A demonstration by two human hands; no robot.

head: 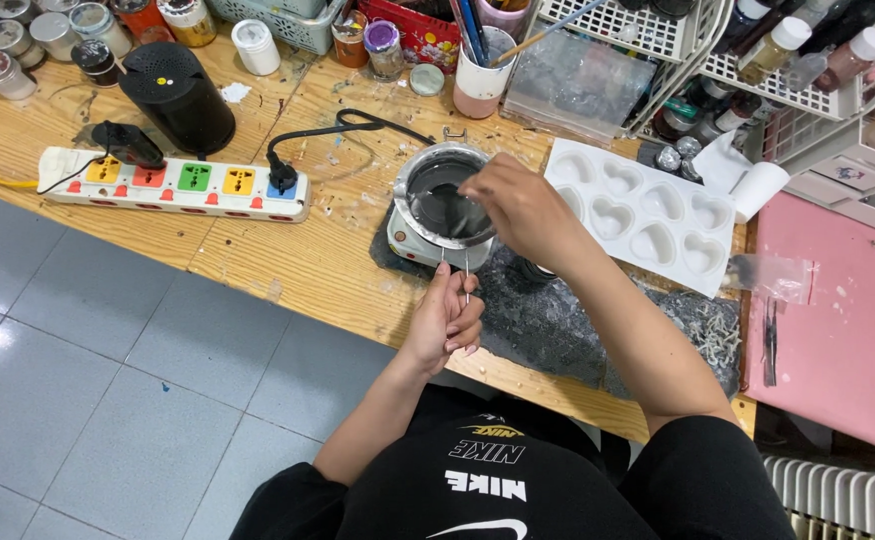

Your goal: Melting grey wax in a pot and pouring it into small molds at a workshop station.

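Metal pot (445, 196) stood on small heater (408, 243) on counter (288, 262), dark melt inside | left hand (448, 320) clamped on wire handle (466, 272) | right hand (518, 205) closed on something unidentifiable over melt | heart mould (648, 215) unfilled; pouring judged outstanding.

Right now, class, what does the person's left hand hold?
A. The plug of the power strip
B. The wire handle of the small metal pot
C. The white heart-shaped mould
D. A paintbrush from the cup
B: the left hand pinches the thin wire handle that runs down from the small metal pot, while the right hand is over the pot's rim.
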